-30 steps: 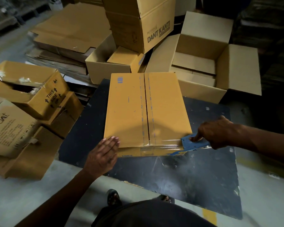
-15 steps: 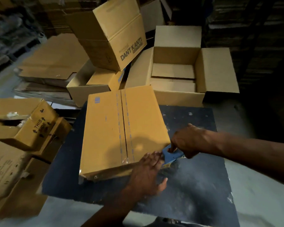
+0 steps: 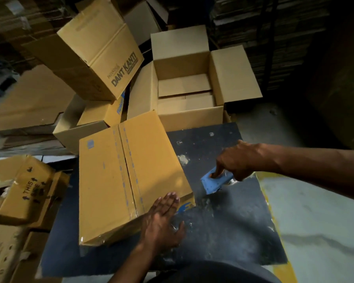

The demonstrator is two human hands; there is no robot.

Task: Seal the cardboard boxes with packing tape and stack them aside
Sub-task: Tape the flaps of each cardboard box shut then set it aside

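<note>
The closed cardboard box [image 3: 129,180] lies flat on the dark worktop [image 3: 229,227], its centre seam covered by clear tape. The left hand [image 3: 161,219] presses on the box's near right corner with fingers straight and together, thumb spread out to the side over the worktop. To the right of that corner, just apart from the box, the right hand [image 3: 239,160] grips a blue tape dispenser [image 3: 216,181], fingers curled round its handle and the forefinger poking down into it; the dispenser's flat plate sits low over the worktop. Beyond the right hand stands an open empty box [image 3: 188,86]. Beyond the left hand, a box printed DANT KANTI [image 3: 102,52] leans tilted on other cartons.
</note>
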